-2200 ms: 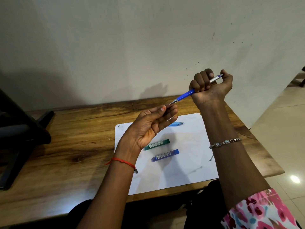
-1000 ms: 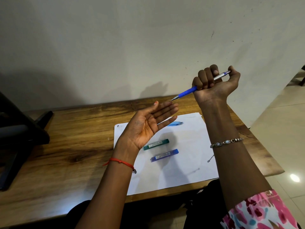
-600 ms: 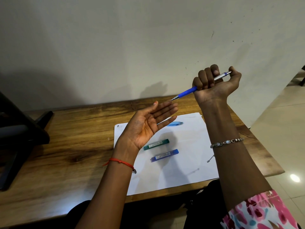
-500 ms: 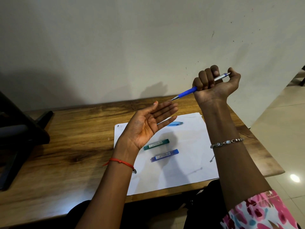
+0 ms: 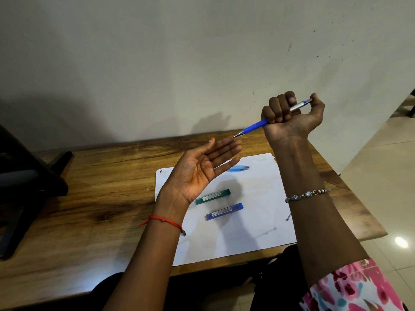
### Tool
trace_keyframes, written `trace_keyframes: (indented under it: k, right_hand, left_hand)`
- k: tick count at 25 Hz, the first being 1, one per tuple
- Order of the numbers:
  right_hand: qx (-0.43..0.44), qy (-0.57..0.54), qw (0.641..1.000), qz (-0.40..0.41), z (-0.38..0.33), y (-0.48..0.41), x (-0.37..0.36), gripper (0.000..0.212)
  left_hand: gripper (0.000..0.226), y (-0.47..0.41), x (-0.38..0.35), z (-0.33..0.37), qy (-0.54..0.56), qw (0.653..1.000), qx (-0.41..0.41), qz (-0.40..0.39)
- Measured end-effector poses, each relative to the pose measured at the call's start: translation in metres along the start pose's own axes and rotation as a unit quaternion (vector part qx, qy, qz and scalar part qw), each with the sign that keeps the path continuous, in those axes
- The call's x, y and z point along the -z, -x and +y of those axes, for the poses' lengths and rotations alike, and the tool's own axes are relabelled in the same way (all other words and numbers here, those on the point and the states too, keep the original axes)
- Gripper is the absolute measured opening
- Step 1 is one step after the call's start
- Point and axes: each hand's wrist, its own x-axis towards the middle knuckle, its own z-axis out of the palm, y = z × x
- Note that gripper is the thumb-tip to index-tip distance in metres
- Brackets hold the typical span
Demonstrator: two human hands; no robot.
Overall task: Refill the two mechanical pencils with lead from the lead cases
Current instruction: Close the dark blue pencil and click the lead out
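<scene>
My right hand is raised above the table in a fist around a blue and silver mechanical pencil, thumb on its top end, tip pointing down-left. My left hand is held palm up with fingers spread, just below the pencil's tip and holding nothing. A second, light blue pencil lies on the white paper, partly hidden behind my left fingers. A green lead case and a blue lead case lie side by side on the paper.
The paper lies on a wooden table set against a pale wall. A dark chair stands at the table's left end. Tiled floor shows past the table's right edge.
My left hand has opened from pinching at the pencil's tip to a flat open palm. My right hand with the pencil has shifted slightly up and right, then stayed put.
</scene>
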Motion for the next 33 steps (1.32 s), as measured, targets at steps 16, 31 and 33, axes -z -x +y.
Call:
trace_keyframes:
  k: [16, 31, 33]
  right_hand:
    - [-0.114, 0.341, 0.931, -0.055, 0.001, 0.006, 0.020, 0.029]
    - [-0.210, 0.808, 0.531, -0.146, -0.010, 0.017, 0.048, 0.023]
    - [-0.212, 0.818, 0.514, -0.145, -0.005, 0.018, 0.051, 0.026]
  left_hand:
    - [0.040, 0.011, 0.018, 0.027, 0.062, 0.996, -0.051, 0.048]
    - [0.023, 0.016, 0.044, 0.031, -0.181, 0.902, -0.007, 0.392]
    - [0.023, 0.018, 0.045, 0.032, -0.183, 0.900, -0.009, 0.395]
